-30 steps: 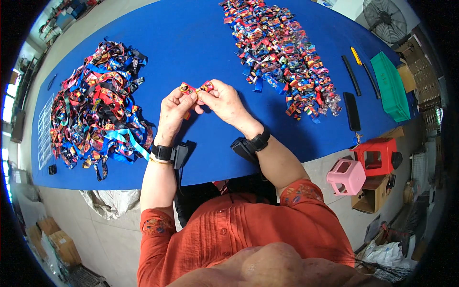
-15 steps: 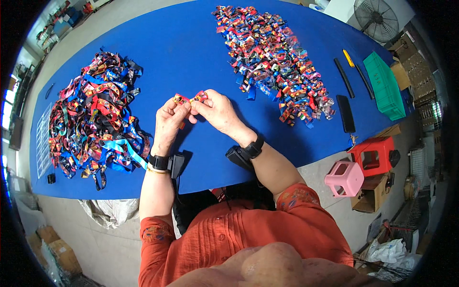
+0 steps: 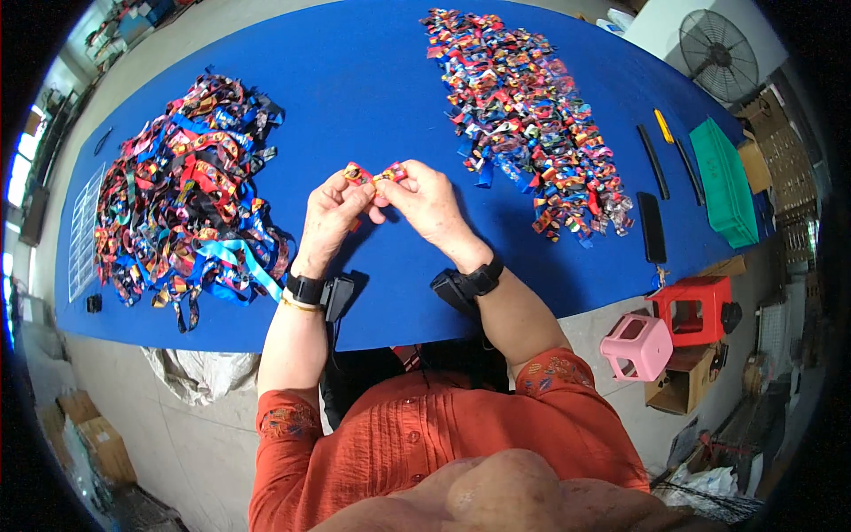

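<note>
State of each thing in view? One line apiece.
Left hand: closed, pinching the ribbon piece
Right hand: closed, pinching the same piece
Red patterned ribbon piece: held between both hands
Left ribbon pile: loose, tangled
Right ribbon pile: short pieces, spread in a long band
Black slab: lying flat
Fan: running or not, cannot tell

Head-worn fisheye view, near and steeply downward onto the blue table (image 3: 355,80)

Blue table (image 3: 355,89) on grey floor (image 3: 199,452); pink stool (image 3: 654,341) beside red stool (image 3: 709,310), right; fan (image 3: 718,56) beyond; far left, probably bright windows (image 3: 19,168).
</note>
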A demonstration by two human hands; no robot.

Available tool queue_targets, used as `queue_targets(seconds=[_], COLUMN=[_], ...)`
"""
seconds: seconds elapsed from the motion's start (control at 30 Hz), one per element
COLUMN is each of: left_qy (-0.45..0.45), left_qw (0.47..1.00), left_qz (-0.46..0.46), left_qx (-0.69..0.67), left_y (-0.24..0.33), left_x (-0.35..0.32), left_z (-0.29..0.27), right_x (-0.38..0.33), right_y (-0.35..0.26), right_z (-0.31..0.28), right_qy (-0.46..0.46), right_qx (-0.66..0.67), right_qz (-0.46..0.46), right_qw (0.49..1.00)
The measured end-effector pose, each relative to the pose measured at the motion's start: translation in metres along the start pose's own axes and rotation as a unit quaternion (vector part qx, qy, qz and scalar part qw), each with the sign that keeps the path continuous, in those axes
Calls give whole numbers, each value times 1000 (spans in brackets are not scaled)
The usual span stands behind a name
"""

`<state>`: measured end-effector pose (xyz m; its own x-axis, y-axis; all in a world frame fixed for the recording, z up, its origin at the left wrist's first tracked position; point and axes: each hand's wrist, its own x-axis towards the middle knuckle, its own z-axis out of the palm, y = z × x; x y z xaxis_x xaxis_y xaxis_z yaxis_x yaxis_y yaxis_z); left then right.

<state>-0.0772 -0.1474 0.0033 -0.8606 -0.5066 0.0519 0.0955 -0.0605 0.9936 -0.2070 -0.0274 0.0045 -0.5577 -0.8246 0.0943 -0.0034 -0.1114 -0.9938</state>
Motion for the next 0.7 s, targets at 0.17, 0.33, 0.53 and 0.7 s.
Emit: queue_targets(seconds=[0.17,0.33,0.53,0.7], left_qy=[2,5,-10,-62], left_qw=[1000,1000,999,994], left_qz=[0,-11,-28,-4], left_qx=[-25,4,-26,-87], left_y=[4,3,13,6], left_x=[0,-1,-3,-1], left_z=[7,4,6,6], right_x=[1,0,3,5], right_y=[7,2,8,11], right_z=[-2,0,-2,-4], right_qy=[-1,14,32,26], right_qx=[46,24,14,26], right_qz=[-12,-7,-15,-20], right_qw=[999,1000,999,999])
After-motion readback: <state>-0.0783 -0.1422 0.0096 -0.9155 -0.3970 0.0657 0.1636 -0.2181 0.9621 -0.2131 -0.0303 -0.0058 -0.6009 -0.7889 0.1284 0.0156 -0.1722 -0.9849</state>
